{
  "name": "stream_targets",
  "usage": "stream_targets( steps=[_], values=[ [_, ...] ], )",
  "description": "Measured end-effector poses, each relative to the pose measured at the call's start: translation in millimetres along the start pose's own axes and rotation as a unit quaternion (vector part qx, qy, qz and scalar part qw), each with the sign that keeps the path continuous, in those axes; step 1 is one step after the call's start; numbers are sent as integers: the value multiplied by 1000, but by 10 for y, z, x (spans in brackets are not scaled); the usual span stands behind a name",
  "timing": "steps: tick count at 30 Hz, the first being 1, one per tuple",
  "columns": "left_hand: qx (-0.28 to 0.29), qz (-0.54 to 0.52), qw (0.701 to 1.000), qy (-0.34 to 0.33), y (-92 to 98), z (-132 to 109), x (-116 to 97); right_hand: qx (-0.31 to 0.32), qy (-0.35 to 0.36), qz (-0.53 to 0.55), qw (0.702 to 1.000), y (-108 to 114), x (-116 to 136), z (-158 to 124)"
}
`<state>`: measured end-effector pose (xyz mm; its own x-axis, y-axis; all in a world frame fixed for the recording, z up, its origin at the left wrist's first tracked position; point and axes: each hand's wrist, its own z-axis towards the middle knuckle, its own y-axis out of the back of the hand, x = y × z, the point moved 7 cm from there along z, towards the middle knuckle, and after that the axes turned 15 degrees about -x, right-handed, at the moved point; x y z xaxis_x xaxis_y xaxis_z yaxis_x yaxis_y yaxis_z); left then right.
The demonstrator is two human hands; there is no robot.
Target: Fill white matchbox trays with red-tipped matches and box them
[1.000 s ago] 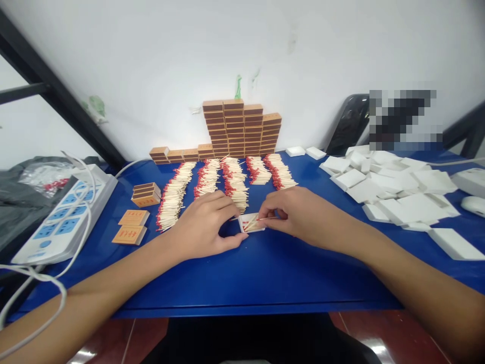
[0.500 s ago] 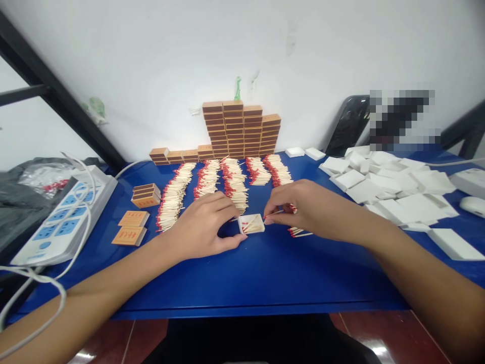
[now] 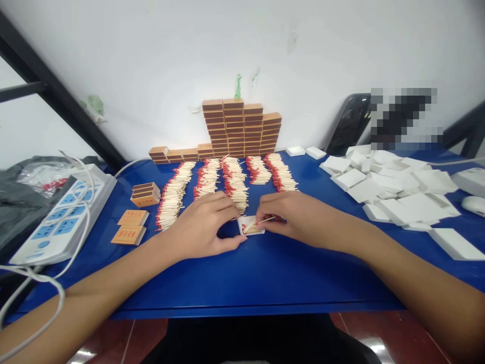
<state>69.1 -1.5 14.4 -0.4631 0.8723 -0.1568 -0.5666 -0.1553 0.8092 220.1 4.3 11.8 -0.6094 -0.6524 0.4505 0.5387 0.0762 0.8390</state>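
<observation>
Your left hand (image 3: 208, 227) has its grip closed narrowly about the left end of a small white tray (image 3: 253, 233), thumb at the near corner and fingers at the far one. The tray lies on the blue tabletop (image 3: 227, 283) in front of you, between your hands. Inside are a few loose matches (image 3: 248, 227), pale sticks with red heads, lying at a slant. At the tray's right end, your right hand (image 3: 291, 215) pinches a single match (image 3: 268, 219), its red head over the tray and its pale stick pointing back towards your fingers.

Beyond your hands lie five rows of matches (image 3: 235, 184), the red heads mostly to the left. To your right is a heap of white trays (image 3: 394, 184), tumbled at various angles. At far left, a clear plastic bag (image 3: 47, 177) holds something red.

Against the wall stands a stepped stack of matchboxes (image 3: 235, 129) with dark brown sides and orange edges. On your left, two orange box sleeves (image 3: 132, 218) carry red characters, too small for you to read.
</observation>
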Motion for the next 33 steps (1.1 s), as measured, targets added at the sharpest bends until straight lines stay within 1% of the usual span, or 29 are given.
stream_targets(
  steps=[3,5,8,10,12,14,15,18,23,30,33],
  values=[
    [5,-3,1000,4,2,-4,6,-15,10,20,1000,13,20,13],
    [10,-2,1000,1,43,-4,19,-43,20,36,998,49,31,33],
    [14,16,1000,-9,210,5,95,-133,15,43,990,135,7,69],
    [5,44,999,11,383,18,223,-177,0,46,983,126,-24,87],
    [-29,74,997,17,575,35,338,-174,-13,51,983,22,-39,109],
    [-42,102,994,23,685,38,429,-145,-15,52,988,-124,-28,136],
    [-46,112,992,25,708,36,461,-132,-15,49,990,-187,-18,151],
    [-41,122,991,28,675,19,497,-117,-20,32,992,-287,2,195],
    [-34,117,992,19,563,0,461,-106,-11,48,993,-303,9,240],
    [-38,112,993,15,559,7,439,-109,-13,68,992,-299,-25,239],
    [-40,112,993,10,555,8,438,-98,-16,62,993,-318,-22,236]
  ],
)
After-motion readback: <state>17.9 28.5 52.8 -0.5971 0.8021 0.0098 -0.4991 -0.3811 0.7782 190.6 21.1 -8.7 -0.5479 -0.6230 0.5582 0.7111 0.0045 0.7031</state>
